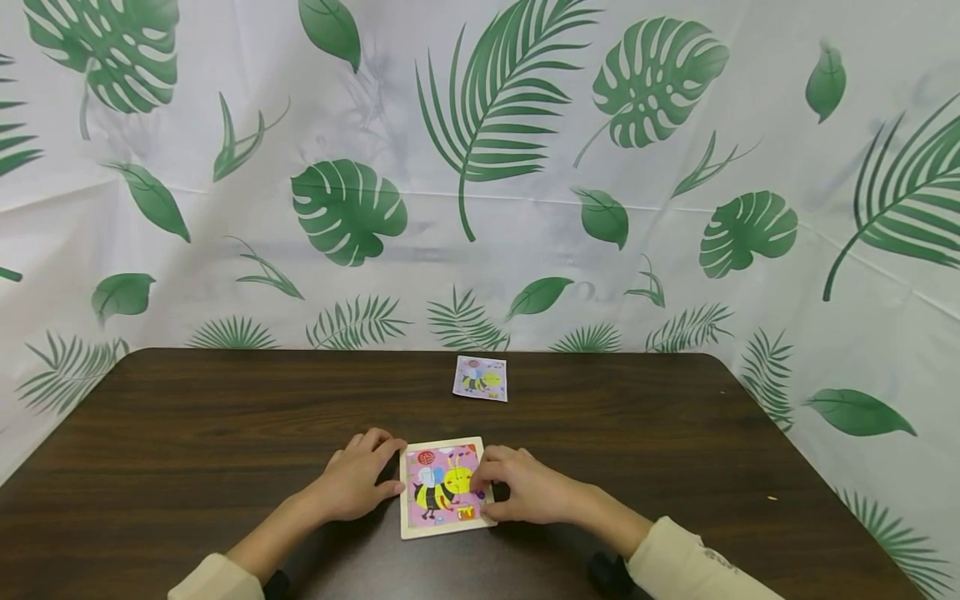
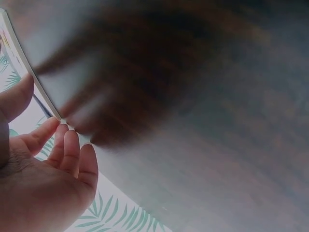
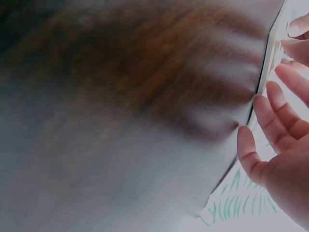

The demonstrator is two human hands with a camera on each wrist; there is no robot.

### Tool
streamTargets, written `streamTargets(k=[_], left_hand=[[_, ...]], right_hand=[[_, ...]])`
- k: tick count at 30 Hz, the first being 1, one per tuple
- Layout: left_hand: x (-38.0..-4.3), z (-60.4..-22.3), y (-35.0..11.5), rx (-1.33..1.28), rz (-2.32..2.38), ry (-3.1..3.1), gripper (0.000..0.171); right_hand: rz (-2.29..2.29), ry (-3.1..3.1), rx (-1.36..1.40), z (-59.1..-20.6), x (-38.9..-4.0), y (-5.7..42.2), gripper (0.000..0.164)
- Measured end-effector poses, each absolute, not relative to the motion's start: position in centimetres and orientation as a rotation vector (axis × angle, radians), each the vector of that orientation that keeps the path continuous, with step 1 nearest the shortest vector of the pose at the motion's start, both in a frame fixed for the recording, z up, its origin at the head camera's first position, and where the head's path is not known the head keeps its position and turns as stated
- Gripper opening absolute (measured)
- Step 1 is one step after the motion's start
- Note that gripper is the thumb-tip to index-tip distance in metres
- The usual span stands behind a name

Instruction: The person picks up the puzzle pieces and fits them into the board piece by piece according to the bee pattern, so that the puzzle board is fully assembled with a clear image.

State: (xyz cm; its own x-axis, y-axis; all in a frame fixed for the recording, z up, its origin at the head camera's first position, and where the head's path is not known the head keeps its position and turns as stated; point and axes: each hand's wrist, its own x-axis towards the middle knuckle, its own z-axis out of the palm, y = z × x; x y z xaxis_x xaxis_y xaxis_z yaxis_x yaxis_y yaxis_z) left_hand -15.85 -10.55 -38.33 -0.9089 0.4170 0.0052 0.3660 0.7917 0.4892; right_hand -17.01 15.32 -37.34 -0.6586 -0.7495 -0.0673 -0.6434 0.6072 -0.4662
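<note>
A square jigsaw puzzle in a pale wooden frame lies on the table in the head view, its pieces forming a bee on pink. My left hand rests at the left side, thumb and index fingertips touching the rim. The left wrist view shows that frame edge against the thumb, the other fingers loosely bent. Over the right side reaches my right hand, fingertips on the pieces near the rim and thumb lower down. In the right wrist view its fingers bend loosely beside the frame.
A small printed card with the same bee picture lies behind the puzzle, toward the far edge of the dark wood table. A white leaf-patterned cloth hangs behind. A tiny yellow speck is on the right.
</note>
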Motion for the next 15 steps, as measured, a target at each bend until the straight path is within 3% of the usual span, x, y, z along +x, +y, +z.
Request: streamTargets(k=[15], left_hand=[[-16.06,-38.15,-10.72,0.627,0.716,2.872,0.047]], right_hand=[[-0.565,2.622,-1.174,-37.34,-17.30,16.22,0.023]])
